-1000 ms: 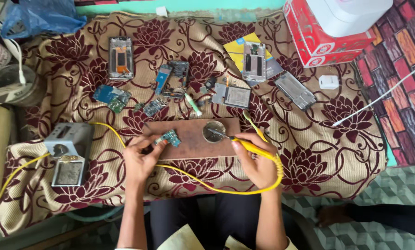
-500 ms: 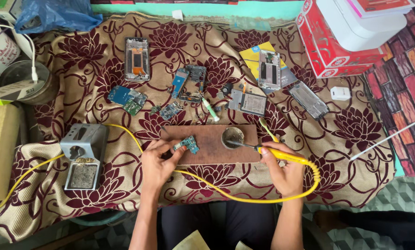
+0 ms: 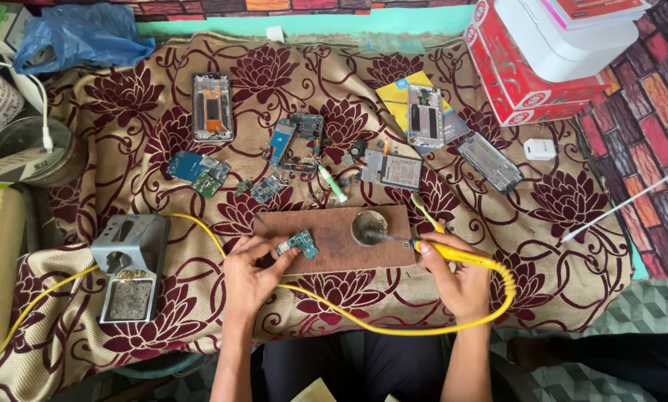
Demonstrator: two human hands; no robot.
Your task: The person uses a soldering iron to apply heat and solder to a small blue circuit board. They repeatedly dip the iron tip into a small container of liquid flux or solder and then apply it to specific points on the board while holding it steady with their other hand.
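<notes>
The person sits at six o'clock of a low table draped in a maroon flowered cloth [image 3: 572,216], both forearms reaching up over it. The left hand [image 3: 253,277] pinches a small teal circuit board [image 3: 302,243] between thumb and fingertips, keeping it down on the brown wooden board [image 3: 334,253] near the board's left half. The right hand [image 3: 460,277] is wrapped like a pen grip around a yellow-handled soldering iron [image 3: 453,253], whose dark tip points toward nine o'clock and dips into a small round metal tin [image 3: 369,225] standing on the wooden board's upper right part, at about two o'clock from the circuit board. The iron's yellow cable [image 3: 393,327] loops down past the right wrist, sweeps under both hands and climbs toward ten o'clock to a grey metal iron stand [image 3: 129,264] just beside the left forearm. Farther up the cloth, around twelve o'clock, lie opened phone frames [image 3: 212,106], loose blue boards [image 3: 198,171] and a green-handled screwdriver [image 3: 332,182]. At two o'clock a red-and-white box [image 3: 513,82] sits under a white case.
</notes>
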